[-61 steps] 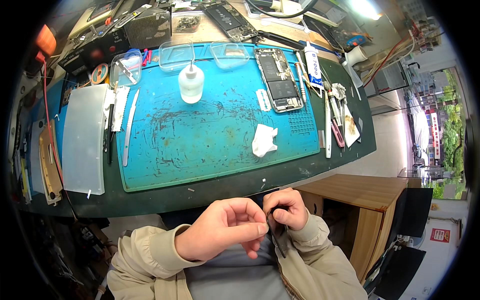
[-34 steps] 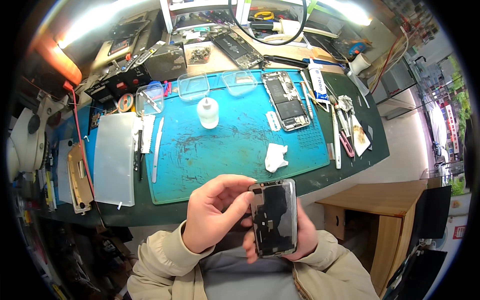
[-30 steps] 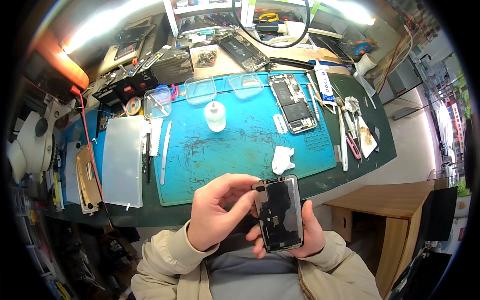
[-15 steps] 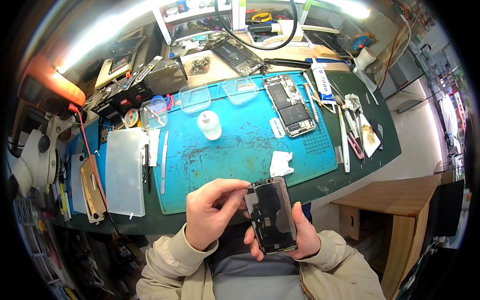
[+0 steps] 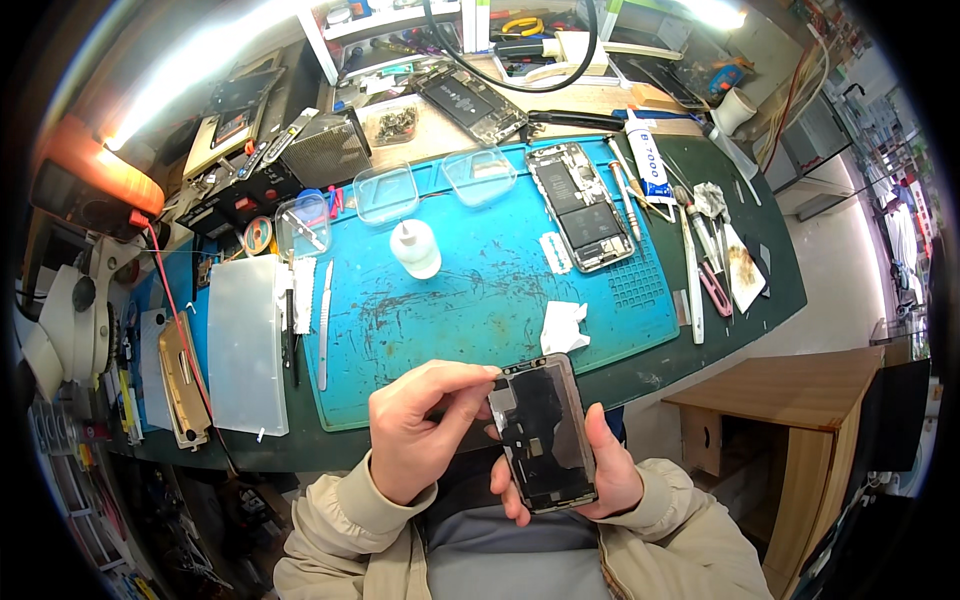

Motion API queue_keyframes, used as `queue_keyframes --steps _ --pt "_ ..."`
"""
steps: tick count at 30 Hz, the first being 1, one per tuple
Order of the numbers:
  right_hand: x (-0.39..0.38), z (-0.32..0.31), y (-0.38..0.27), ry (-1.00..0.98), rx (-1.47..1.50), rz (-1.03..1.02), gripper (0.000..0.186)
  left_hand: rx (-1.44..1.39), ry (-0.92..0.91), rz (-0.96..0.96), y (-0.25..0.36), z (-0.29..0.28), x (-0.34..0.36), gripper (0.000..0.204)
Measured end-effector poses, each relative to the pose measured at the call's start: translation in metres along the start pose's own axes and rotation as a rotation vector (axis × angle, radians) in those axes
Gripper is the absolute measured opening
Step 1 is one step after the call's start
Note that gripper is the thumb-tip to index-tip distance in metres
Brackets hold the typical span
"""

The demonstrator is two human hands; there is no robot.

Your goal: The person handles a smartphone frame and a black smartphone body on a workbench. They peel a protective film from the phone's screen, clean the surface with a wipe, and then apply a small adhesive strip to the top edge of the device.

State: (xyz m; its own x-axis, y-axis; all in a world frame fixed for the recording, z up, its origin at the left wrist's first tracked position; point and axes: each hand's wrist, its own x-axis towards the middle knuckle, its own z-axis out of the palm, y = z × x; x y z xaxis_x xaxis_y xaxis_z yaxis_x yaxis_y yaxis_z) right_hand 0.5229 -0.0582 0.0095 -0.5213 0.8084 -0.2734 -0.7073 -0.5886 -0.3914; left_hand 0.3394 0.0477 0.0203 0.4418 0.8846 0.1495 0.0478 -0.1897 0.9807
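My right hand (image 5: 615,468) grips a phone screen assembly (image 5: 548,415) from its lower right, thumb along one edge and fingers curled beneath. The back of the screen faces up, with black film, metal plating and small connectors. My left hand (image 5: 415,430) is closed in a pinch at the screen's upper left corner. Its fingertips reach the edge there; whatever lies between them is too small to make out. Just beyond the screen, a crumpled white tissue (image 5: 564,327) rests on the blue work mat (image 5: 440,330). An opened phone body (image 5: 580,208) with its battery exposed lies farther back.
A white dropper bottle (image 5: 416,250) stands mid-mat. Clear trays (image 5: 386,193) line its back edge. Left are a translucent plastic case (image 5: 247,345) and a metal blade tool (image 5: 325,325). Tools, a glue tube (image 5: 648,160) and a pink-handled cutter (image 5: 714,290) lie right. A wooden cabinet (image 5: 780,395) stands lower right.
The whole view has shifted very slightly. Both hands keep nearly the same pose on the phone screen assembly, and nothing on the bench has visibly moved.
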Motion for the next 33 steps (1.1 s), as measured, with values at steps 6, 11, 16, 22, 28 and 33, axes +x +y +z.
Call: queue_keyframes --steps 6,11,16,22,28,33 --pt "0.0015 -0.0019 0.0016 -0.035 0.030 -0.022 0.100 -0.225 0.118 -0.166 0.0088 0.0064 -0.0027 0.016" --pt "0.0016 -0.0024 0.0029 -0.046 0.067 -0.028 0.100 -0.056 0.033 0.008 -0.0001 -0.0003 -0.0008 0.019" --pt "0.0017 -0.0024 0.0038 -0.049 0.075 -0.020 0.100 -0.008 0.035 0.065 0.0016 -0.0009 0.0002 0.018" --pt "0.0020 -0.0049 0.0034 -0.144 0.078 -0.035 0.093 0.000 0.018 0.080 0.0028 -0.0014 -0.0004 0.017" --pt "0.0003 -0.0036 0.0035 -0.118 0.067 -0.034 0.096 -0.039 0.014 0.036 0.0037 -0.0013 -0.0024 0.015" --pt "-0.0015 -0.0002 0.0029 -0.052 0.039 -0.014 0.101 -0.002 -0.003 0.107 0.0038 -0.0017 -0.0022 0.015"
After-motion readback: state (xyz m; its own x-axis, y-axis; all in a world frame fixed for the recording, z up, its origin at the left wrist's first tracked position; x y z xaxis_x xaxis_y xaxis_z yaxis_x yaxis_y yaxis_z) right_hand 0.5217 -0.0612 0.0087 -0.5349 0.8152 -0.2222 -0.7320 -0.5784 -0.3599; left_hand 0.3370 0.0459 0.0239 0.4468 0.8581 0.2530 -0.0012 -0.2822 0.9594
